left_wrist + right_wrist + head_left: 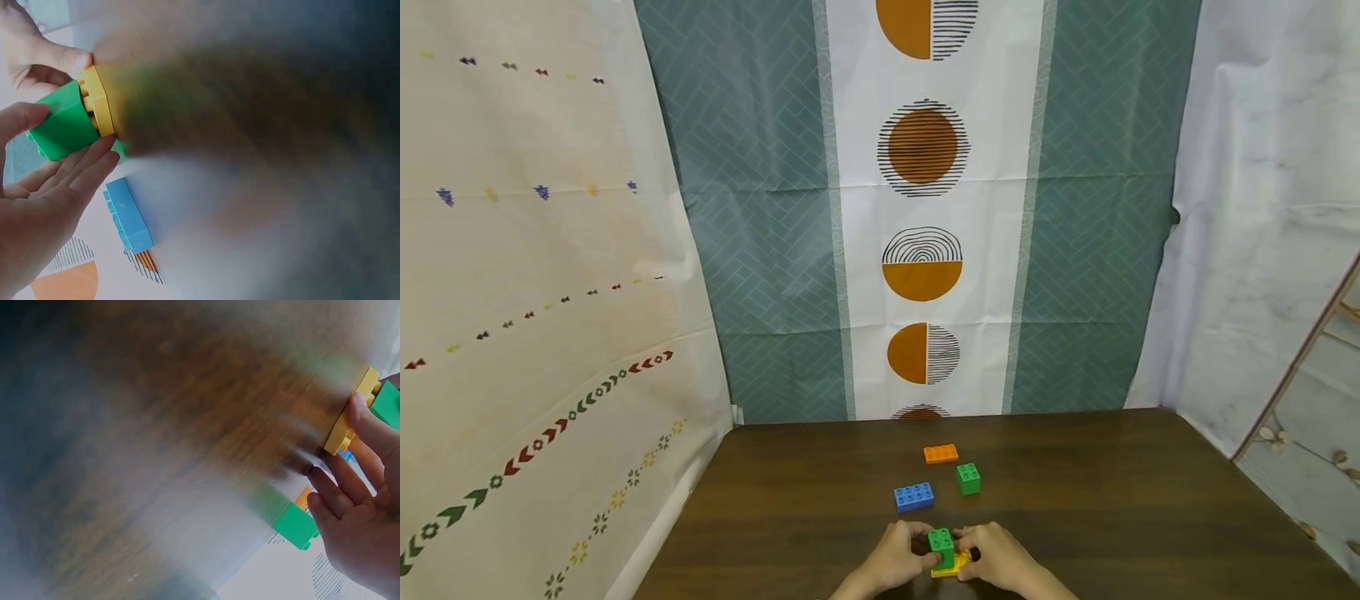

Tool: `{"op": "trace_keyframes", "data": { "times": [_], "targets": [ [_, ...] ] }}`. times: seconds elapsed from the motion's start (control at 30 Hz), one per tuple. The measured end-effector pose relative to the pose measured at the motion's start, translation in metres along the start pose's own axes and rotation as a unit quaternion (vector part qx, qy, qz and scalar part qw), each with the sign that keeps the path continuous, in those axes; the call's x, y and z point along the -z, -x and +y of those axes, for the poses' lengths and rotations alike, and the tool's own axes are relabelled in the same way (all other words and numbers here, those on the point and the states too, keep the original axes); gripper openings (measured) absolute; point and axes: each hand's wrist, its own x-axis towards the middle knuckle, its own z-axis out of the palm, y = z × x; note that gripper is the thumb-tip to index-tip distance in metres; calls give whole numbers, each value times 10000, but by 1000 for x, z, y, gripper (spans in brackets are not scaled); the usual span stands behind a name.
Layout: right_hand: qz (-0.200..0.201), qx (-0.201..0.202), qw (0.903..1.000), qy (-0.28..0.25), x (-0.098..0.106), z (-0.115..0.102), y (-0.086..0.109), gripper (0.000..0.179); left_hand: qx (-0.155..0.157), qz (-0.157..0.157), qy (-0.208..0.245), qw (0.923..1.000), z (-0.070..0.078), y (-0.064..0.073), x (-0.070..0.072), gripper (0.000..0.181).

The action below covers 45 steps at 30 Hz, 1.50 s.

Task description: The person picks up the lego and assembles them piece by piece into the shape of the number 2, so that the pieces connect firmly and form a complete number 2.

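My left hand (891, 560) pinches a green toy building brick (941, 542) between thumb and fingers. Under that brick is a thin yellow building brick (945, 573), which my right hand (996, 560) holds at its right end. In the left wrist view, the green brick (62, 122) stands over one part of the yellow brick (99, 100), with yellow studs showing between them; whether they are fully joined I cannot tell. The right wrist view has my thumb on the yellow brick (364, 381), the other fingers behind and below it.
Beyond the hands on the dark wooden table (775, 517) lie a blue brick (913, 497), a second green brick (968, 479) and an orange brick (941, 454). Patterned cloths (760, 250) hang behind and beside the table.
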Motion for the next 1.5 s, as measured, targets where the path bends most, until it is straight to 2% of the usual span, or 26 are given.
{"op": "trace_keyframes", "data": {
  "times": [0.27,0.47,0.73,0.9,1.13,1.4,1.5],
  "targets": [
    [-8,-45,10000,-15,-1,-1,0,35,-266,-224,-516,9981,-2,-3,0,35],
    [-16,-87,10000,-44,0,0,-3,34,-236,-204,-627,9975,1,-4,2,29],
    [-41,-139,9999,25,1,0,-3,33,-155,-327,-440,9984,5,-2,3,33],
    [-29,-234,9995,-212,0,-1,-1,32,-173,-379,-520,9978,3,-3,1,29],
    [-90,-392,9987,-307,0,-1,0,33,-216,-368,-642,9970,0,-4,1,30],
    [-48,-456,9986,-251,-1,-3,-2,32,-343,-347,-566,9972,-2,-4,2,31],
    [-41,-472,9986,-217,-3,-3,-3,33,-296,-329,-545,9975,-4,-4,2,32]
  ]
}}
